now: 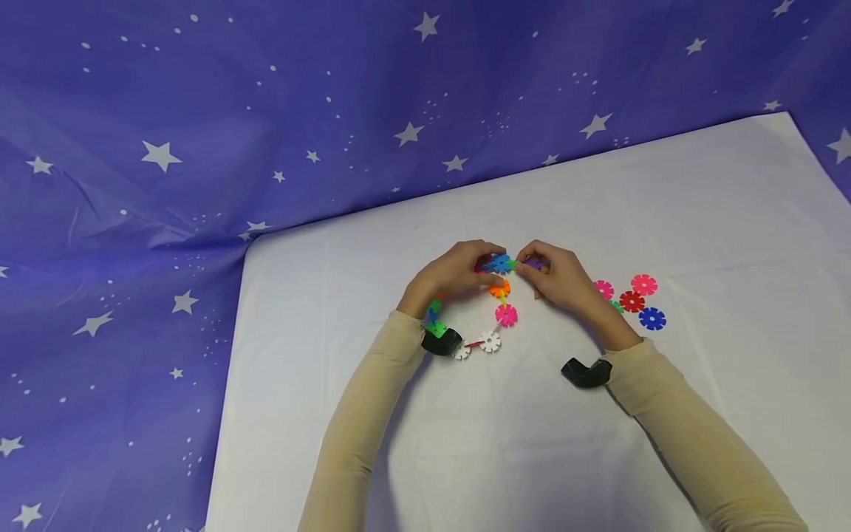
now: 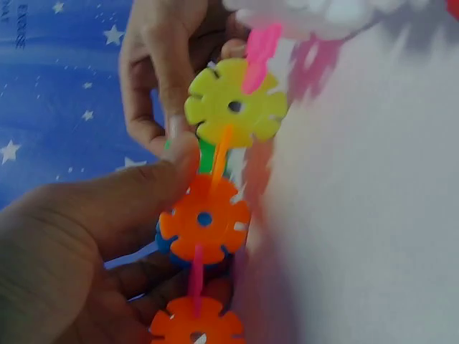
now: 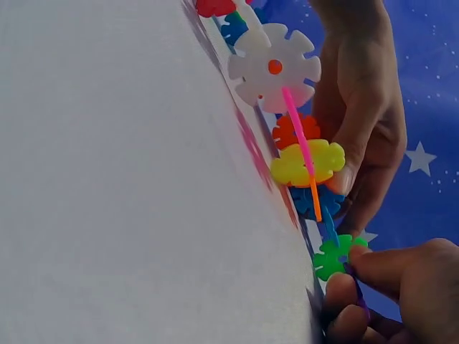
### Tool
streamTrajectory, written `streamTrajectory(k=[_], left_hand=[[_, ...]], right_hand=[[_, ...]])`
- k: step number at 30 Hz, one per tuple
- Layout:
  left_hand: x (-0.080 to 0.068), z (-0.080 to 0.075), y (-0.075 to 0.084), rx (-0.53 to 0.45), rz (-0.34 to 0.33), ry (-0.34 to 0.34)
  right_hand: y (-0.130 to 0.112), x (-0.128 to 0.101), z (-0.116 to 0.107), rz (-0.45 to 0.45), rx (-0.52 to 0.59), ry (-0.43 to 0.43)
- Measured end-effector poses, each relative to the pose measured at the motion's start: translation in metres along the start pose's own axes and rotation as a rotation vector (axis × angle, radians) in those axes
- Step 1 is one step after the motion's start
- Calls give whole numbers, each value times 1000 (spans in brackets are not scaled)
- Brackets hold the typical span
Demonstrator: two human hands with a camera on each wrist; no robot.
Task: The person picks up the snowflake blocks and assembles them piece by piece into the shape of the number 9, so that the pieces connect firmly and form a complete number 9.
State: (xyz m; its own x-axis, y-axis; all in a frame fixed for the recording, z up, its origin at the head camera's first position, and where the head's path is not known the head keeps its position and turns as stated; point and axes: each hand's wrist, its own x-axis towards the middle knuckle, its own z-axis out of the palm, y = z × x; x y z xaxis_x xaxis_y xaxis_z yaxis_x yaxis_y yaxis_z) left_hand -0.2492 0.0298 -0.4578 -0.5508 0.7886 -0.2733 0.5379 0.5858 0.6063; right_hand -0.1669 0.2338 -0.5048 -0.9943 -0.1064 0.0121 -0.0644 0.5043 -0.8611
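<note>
Chain of snowflake discs (image 1: pixel 500 290) pinched at its top between left hand (image 1: pixel 452 273) and right hand (image 1: pixel 561 279) fingers.

— What is the table (image 1: pixel 698 222) covered with?
— A white cloth is spread over it.
— What is laid on it?
— Loose discs (image 1: pixel 631 301) — pink, red, blue, a green one half hidden — are grouped at the right. A chain (image 1: pixel 490 340) of joined discs is seen near the middle.

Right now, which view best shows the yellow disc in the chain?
Left wrist: the yellow disc faces the camera, slots and centre hole clear. The right wrist view shows it nearly edge-on. In the head view the left hand hides it.
</note>
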Motion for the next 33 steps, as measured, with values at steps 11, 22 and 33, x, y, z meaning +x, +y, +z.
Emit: streamTrajectory(k=[11,22,33], left_hand=[[1,4,4,8,-28,26],[17,5,28,246,-122,40],[18,2,16,69,-49,21]], right_hand=[[-1,-1,-2,-52,51,-52],[3,-2,0,-100,80,-21],[1,-2,2,-149,30,-29]])
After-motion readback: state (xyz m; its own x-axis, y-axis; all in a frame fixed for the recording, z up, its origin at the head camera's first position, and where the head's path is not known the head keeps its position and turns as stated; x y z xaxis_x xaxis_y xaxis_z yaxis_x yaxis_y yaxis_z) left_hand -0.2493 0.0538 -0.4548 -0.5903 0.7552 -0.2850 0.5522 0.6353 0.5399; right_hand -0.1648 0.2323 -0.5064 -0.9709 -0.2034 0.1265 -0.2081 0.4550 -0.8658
